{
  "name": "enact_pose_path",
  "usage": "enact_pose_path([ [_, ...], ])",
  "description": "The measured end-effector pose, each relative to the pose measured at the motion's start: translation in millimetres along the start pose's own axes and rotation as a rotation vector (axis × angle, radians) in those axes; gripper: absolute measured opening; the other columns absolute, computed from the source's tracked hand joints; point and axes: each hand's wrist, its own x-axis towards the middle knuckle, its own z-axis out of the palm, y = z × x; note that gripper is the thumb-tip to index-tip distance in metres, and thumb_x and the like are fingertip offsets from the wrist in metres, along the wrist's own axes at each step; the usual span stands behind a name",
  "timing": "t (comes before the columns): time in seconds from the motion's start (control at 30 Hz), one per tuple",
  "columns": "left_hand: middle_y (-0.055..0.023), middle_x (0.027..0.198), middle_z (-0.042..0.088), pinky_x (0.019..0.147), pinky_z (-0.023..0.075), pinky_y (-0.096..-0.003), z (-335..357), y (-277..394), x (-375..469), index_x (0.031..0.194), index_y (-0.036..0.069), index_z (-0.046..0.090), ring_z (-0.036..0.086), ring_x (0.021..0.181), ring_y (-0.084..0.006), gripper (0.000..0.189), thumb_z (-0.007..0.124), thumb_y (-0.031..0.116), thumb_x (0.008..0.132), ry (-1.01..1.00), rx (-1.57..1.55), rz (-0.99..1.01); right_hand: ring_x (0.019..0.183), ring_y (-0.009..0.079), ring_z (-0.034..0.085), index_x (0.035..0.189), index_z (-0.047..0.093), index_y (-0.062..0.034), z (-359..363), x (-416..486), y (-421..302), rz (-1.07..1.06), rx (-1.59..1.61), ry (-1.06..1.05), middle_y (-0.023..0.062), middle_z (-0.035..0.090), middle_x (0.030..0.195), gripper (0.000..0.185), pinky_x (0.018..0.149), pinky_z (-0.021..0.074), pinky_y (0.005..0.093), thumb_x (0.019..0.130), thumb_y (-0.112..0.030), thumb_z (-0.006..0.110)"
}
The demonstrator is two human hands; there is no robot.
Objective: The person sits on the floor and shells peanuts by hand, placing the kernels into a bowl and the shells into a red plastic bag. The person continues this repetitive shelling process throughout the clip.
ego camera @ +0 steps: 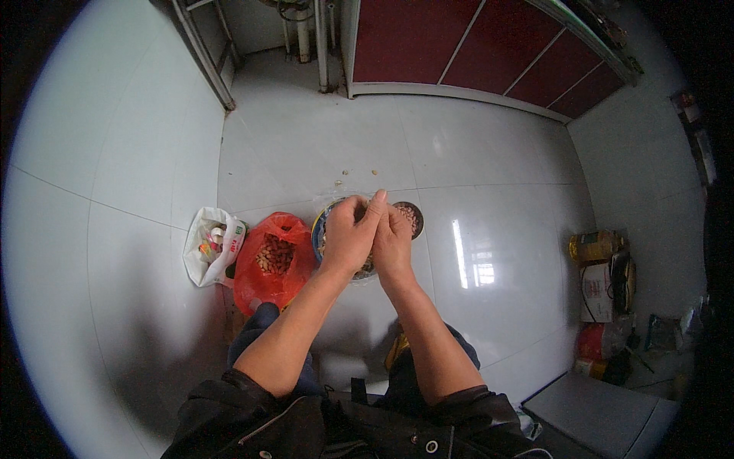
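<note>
My left hand (351,232) and my right hand (393,238) meet in front of me, thumbs pressed together and fingers curled. Whatever lies between them is hidden. Both are above a blue and yellow-rimmed container (316,229) lined with clear plastic, which seems to hold peanut shells. Just right of my right hand, a round bowl (423,221) holds shelled pinkish peanuts (408,216); my hand covers part of it. Left of the container sits an open red plastic bag (249,269) with unshelled peanuts (275,254) inside.
A white plastic bag (198,261) with mixed small items stands by the left wall. Small crumbs lie on the tiled floor (321,143) beyond my hands. Dark red cabinets (413,40) and metal legs (200,51) are ahead. Bottles and a box (596,292) line the right wall.
</note>
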Motion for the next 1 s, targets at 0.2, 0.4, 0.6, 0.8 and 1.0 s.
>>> enact_pose_path([
  [0.2,-0.0085,0.065,0.06,0.059,0.0457,-0.0303,-2.4,-2.7,1.3,0.074,-0.004,0.058,0.053,0.062,-0.0131,0.048,0.061,0.041,0.092,0.001,0.05,-0.007,0.066,0.0093,0.045,0.085,0.058,0.0036,-0.7,-1.9,-0.3,0.042,-0.008,-0.01,0.0011,0.053,0.072,0.037,0.058,0.0405,0.027,0.101,-0.026,0.043],
  [0.4,-0.0106,0.066,0.061,0.06,0.0469,-0.0313,-0.4,-2.9,1.3,0.074,-0.005,0.059,0.056,0.062,-0.0151,0.05,0.06,0.042,0.092,0.018,0.039,-0.024,0.066,0.0094,0.044,0.081,0.056,0.0026,1.7,-1.6,2.6,0.045,0.009,0.027,0.0007,0.052,0.071,0.037,0.058,0.0399,0.0275,0.101,-0.026,0.044],
  [0.6,-0.0124,0.071,0.064,0.063,0.048,-0.0324,-0.8,-2.3,1.2,0.076,-0.005,0.06,0.059,0.065,-0.0171,0.05,0.06,0.042,0.092,0.018,0.064,-0.053,0.066,0.01,0.045,0.083,0.058,0.0034,1.3,-1.7,4.0,0.054,0.013,0.036,0.0017,0.054,0.072,0.036,0.058,0.0407,0.0269,0.101,-0.025,0.044],
  [0.8,-0.0123,0.072,0.064,0.064,0.0482,-0.0319,-0.1,-2.7,0.7,0.078,-0.005,0.061,0.059,0.067,-0.0168,0.048,0.06,0.041,0.092,0.021,0.037,-0.054,0.065,0.0096,0.045,0.084,0.058,0.0034,2.1,-1.8,4.4,0.041,0.017,0.04,0.0014,0.054,0.071,0.036,0.057,0.0405,0.0268,0.101,-0.025,0.044],
  [1.0,-0.0115,0.072,0.064,0.064,0.0482,-0.0315,-0.6,-3.5,1.0,0.078,-0.005,0.061,0.059,0.067,-0.016,0.047,0.06,0.04,0.092,0.016,0.021,-0.072,0.064,0.0096,0.044,0.082,0.057,0.0033,2.7,-1.4,4.3,0.047,0.0,0.033,0.0013,0.053,0.07,0.037,0.056,0.0397,0.027,0.101,-0.026,0.044],
])
